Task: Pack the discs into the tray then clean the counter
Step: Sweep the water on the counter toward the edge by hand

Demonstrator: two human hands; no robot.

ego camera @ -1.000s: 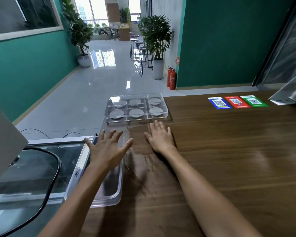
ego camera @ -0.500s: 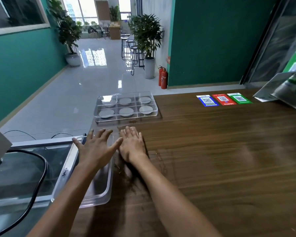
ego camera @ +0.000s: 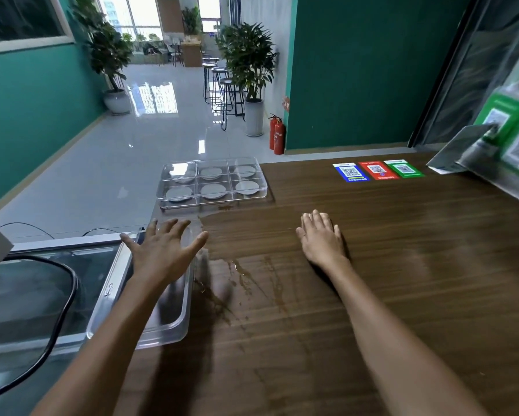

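Wood counter [ego camera: 372, 265], wet streaks at 6 o'clock of tray [ego camera: 162, 187]; discs [ego camera: 211, 191] packed, tray at 12. Right hand [ego camera: 321, 238] flat on top, left hand [ego camera: 162, 253] spread over bin [ego camera: 180, 322], both gripping nothing. Risk: a bare-palm sweep smears liquid, or nudges the overhanging bin off the edge

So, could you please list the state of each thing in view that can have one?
Compartment tray: six cells, a disc in each.
Counter: brown smears near its left edge.
Clear bin: at the counter's left edge, looks empty.
Left hand: open, fingers spread above the bin.
Right hand: open, flat on the counter.
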